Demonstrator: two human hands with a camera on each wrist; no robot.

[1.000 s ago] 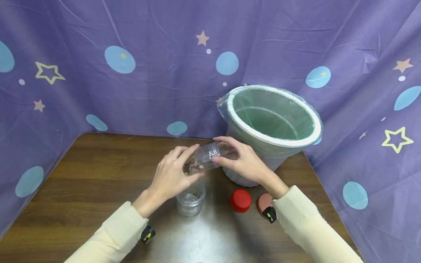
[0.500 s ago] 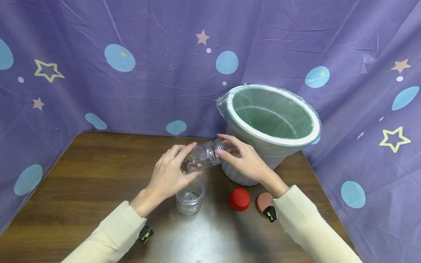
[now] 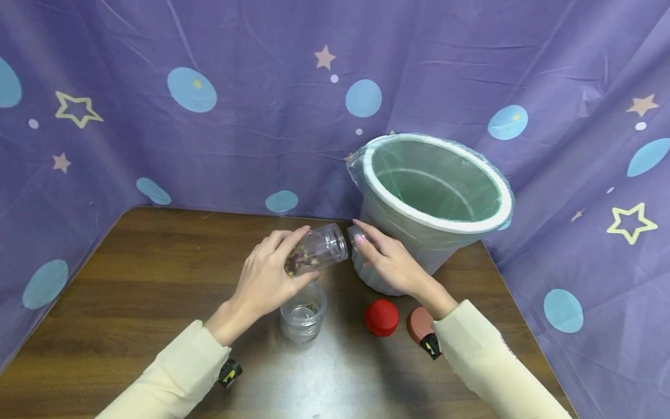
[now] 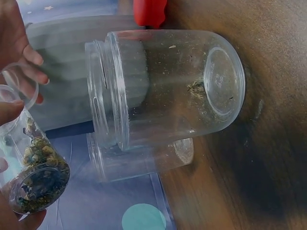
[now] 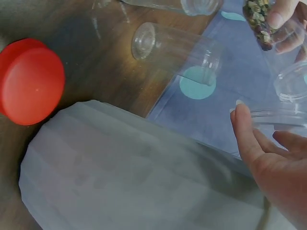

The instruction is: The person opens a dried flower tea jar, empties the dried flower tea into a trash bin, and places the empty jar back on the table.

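Note:
My left hand [image 3: 262, 282] grips a small clear jar [image 3: 321, 243] tilted with its open mouth to the right. Dried flower buds [image 4: 41, 160] fill its lower part. Just right of that mouth, my right hand [image 3: 395, 265] pinches a clear lid [image 5: 278, 117] between thumb and fingers, with a narrow gap between lid and jar. Below the left hand, a wide clear jar [image 4: 177, 91] stands lidless on the table, a few dried bits at its bottom. Another clear jar [image 5: 177, 50] stands behind it, hidden by the left hand in the head view.
A white bin [image 3: 389, 203] with a clear bag liner stands at the back right, close beyond my right hand. A red lid [image 3: 381, 318] and a pink lid [image 3: 420, 323] lie on the wooden table [image 3: 131, 291]. A purple curtain [image 3: 235, 116] surrounds the table.
The clear lid has come away from the mouth of the tilted jar, and my right hand now holds it slightly to the right. My left hand has barely moved.

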